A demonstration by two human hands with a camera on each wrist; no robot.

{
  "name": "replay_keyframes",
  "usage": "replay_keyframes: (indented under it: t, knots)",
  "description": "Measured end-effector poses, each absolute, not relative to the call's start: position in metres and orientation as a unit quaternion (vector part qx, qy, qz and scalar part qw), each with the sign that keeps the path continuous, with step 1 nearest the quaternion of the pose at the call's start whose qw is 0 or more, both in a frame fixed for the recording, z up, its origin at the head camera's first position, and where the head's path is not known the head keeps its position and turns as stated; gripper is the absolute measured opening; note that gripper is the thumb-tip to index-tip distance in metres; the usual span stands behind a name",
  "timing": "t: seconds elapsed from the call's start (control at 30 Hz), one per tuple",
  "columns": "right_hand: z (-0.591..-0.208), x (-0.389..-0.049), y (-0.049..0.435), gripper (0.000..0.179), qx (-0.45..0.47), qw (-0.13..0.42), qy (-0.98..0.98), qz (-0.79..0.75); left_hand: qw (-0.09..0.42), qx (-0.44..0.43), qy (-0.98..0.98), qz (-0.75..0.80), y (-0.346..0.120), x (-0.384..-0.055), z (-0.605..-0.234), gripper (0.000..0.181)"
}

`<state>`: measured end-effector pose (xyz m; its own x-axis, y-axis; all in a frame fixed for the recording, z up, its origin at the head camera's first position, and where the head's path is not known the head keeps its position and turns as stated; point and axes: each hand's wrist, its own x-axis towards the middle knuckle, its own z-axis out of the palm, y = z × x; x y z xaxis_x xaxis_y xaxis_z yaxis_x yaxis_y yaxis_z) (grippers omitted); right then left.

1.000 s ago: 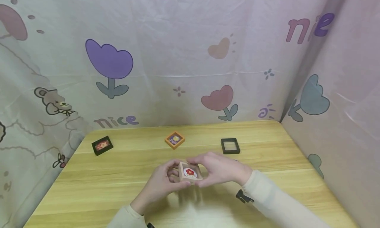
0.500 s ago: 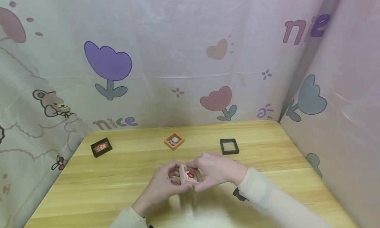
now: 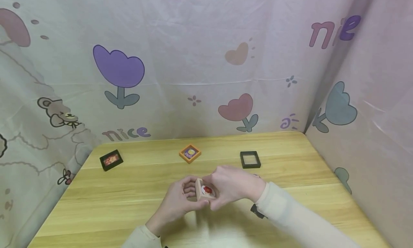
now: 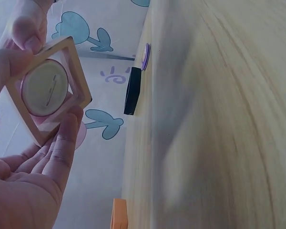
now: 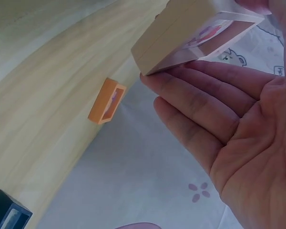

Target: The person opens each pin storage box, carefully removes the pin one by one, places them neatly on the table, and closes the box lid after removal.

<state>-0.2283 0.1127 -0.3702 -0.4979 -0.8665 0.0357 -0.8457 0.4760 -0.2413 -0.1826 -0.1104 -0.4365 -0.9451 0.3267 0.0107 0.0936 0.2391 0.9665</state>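
Both hands hold a small light-wood display frame (image 3: 200, 191) above the table. Behind its clear film sits a round pin badge (image 3: 207, 190) with a red flower on white. The left hand (image 3: 177, 197) grips the frame's left side, thumb along the near edge. The right hand (image 3: 233, 186) grips the right side from above, covering part of the flower. In the left wrist view the badge's plain back (image 4: 45, 88) shows a pin clasp. In the right wrist view the frame's wooden side (image 5: 174, 38) rests against the right fingertips.
On the wooden table (image 3: 145, 190) lie a black frame with a red picture (image 3: 111, 160), an orange frame (image 3: 190, 153) and a black frame with a clear window (image 3: 250, 159). A purple-rimmed disc (image 4: 146, 56) lies near that last frame. Printed curtains (image 3: 180, 61) border the table.
The wooden frame has tilted and turned slightly. My right hand has shifted a little left and now covers more of it. The other frames stay where they were.
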Motion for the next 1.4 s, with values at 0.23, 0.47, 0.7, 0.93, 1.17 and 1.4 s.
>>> replay_keyframes:
  t: [0.23, 0.47, 0.7, 0.93, 1.17, 1.4]
  knots:
    - [-0.366, -0.228, 0.110, 0.024, -0.492, 0.045, 0.861, -0.121, 0.085, 0.101, 0.773, 0.620, -0.108, -0.183, -0.436, 0.069]
    - [-0.364, -0.228, 0.107, 0.025, -0.489, 0.054, 0.864, -0.104, 0.095, 0.103, 0.766, 0.628, -0.110, -0.187, -0.437, 0.071]
    - [-0.362, -0.225, 0.107, 0.023, -0.487, 0.063, 0.867, -0.082, 0.113, 0.119, 0.757, 0.633, -0.109, -0.187, -0.438, 0.070]
    - [-0.359, -0.224, 0.105, 0.026, -0.495, 0.057, 0.865, -0.063, 0.110, 0.120, 0.758, 0.632, -0.108, -0.188, -0.438, 0.068]
    - [-0.358, -0.223, 0.104, 0.027, -0.497, 0.058, 0.864, -0.060, 0.111, 0.126, 0.758, 0.630, -0.110, -0.188, -0.443, 0.066]
    - [-0.360, -0.227, 0.107, 0.020, -0.498, 0.069, 0.860, -0.084, 0.113, 0.134, 0.747, 0.641, -0.112, -0.189, -0.448, 0.069]
